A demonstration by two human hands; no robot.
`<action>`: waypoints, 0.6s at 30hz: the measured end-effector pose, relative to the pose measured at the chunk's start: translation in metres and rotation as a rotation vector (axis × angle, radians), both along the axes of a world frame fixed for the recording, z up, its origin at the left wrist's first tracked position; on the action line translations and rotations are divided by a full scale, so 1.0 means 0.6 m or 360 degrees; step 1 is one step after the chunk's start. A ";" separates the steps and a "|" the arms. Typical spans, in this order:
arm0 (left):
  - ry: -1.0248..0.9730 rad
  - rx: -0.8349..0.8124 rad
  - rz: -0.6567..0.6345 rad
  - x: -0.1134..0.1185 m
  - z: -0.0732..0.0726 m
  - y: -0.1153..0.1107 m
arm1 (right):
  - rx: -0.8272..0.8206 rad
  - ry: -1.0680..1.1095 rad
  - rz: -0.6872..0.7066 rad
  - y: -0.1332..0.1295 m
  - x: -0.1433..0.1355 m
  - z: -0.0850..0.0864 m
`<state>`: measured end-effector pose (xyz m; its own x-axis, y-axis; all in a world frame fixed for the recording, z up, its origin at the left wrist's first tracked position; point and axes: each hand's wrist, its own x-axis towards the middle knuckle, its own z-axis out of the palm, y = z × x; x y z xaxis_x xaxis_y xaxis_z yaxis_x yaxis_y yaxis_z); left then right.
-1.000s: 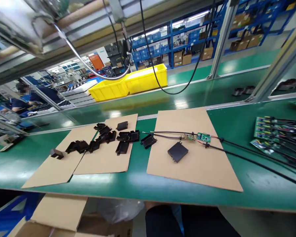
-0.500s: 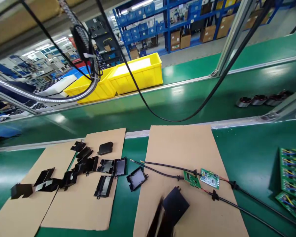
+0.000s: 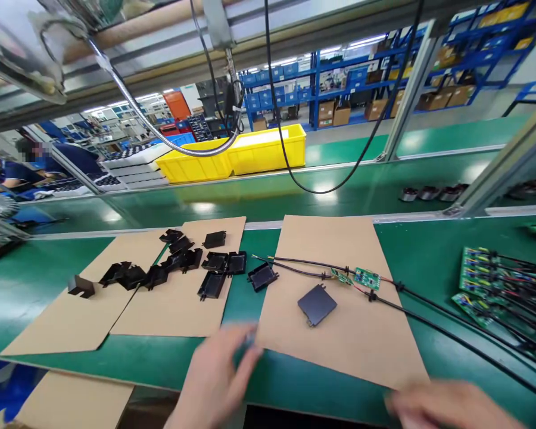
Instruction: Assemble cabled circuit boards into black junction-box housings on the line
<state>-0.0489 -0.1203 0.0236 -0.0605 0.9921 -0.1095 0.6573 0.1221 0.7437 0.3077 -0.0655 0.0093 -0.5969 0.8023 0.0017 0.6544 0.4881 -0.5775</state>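
Green tabletop [image 3: 433, 250] across the middle of the frame, spread with brown cardboard sheets. Left hand [image 3: 214, 381] low at centre bottom, blurred, fingers [image 3: 243, 351] loosely spread and holding nothing, tips at the near edge of the large cardboard sheet [image 3: 339, 333]. Right hand [image 3: 446, 405] in the lower right corner, blurred too, flat over the tabletop edge; grip impossible to tell. Nearest to both, a flat black cover [image 3: 317, 304] on the large sheet, just right of centre, apart from either hand. Beyond it a small green circuit board [image 3: 367, 278] joined to black cables [image 3: 429, 301] trailing toward the right edge. Left of centre, a scatter of black plastic shells [image 3: 183, 262] over two smaller sheets. More circuit boards [image 3: 482, 280] stacked at the right edge. Yellow bins [image 3: 250, 152] on the far belt, upper middle.
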 end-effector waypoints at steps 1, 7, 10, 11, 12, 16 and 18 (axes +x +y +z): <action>0.0023 0.0128 0.0048 -0.004 -0.005 0.040 | 0.0063 0.0038 0.0058 0.022 -0.014 0.006; -0.0160 0.0446 0.0170 -0.024 -0.035 0.190 | 0.0731 -0.0091 0.0522 0.149 -0.126 -0.017; -0.0414 0.0446 0.0163 -0.021 -0.034 0.190 | 0.1086 -0.0133 0.0626 0.165 -0.152 -0.046; -0.0504 0.0435 0.0143 -0.015 -0.032 0.187 | 0.1210 -0.0111 0.0658 0.164 -0.153 -0.051; -0.0583 0.0426 0.0118 -0.006 -0.029 0.184 | 0.1304 -0.0071 0.0685 0.160 -0.151 -0.054; -0.0730 0.0432 0.0033 0.036 -0.020 0.182 | 0.1147 0.0211 0.0567 0.132 -0.130 -0.047; -0.0726 0.0431 -0.0020 0.052 -0.015 0.187 | 0.0813 0.0290 0.0450 0.120 -0.124 -0.044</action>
<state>-0.0177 -0.0080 0.0149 -0.0543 0.9889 0.1384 0.2596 -0.1198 0.9583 0.2332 0.0066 -0.0171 -0.7405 0.4835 0.4668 0.3717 0.8733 -0.3149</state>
